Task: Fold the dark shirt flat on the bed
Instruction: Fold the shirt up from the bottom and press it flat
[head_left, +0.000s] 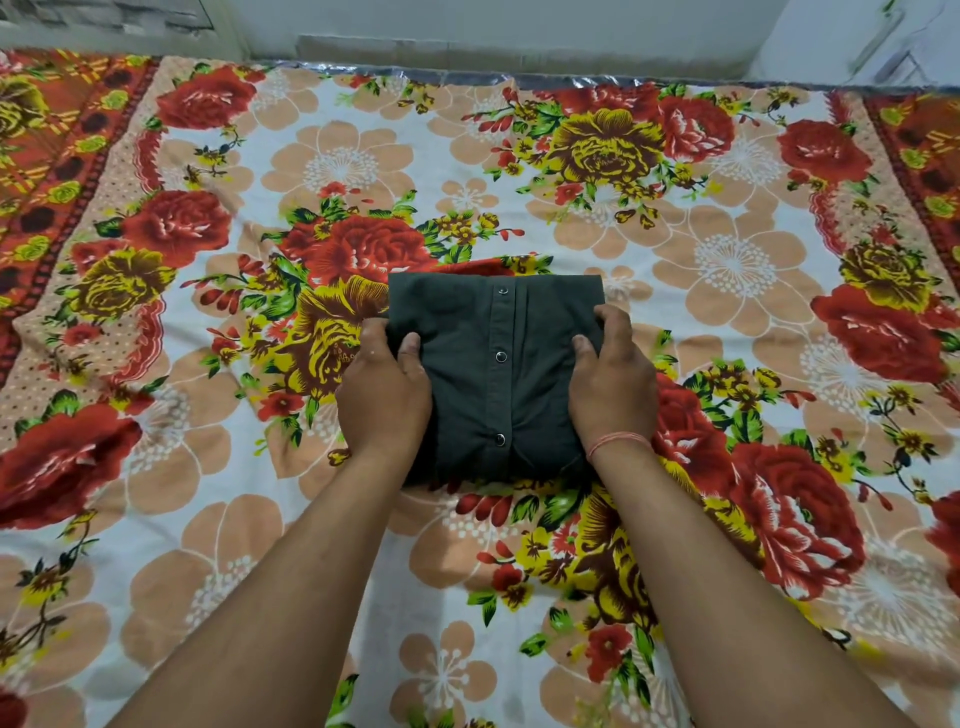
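i see the shirt (496, 374) folded into a compact rectangle mid-bed (727, 322), button placket up. my left hand (382, 392) and right hand (613, 387) each grip a side edge, thumbs on top, fingers curled under.

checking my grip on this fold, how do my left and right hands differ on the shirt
The left hand grips the dark shirt at its left edge; the right hand grips its right edge. The right wrist wears a red thread; the left wrist is bare. Both lay thumbs on top, fingers curled around the sides.
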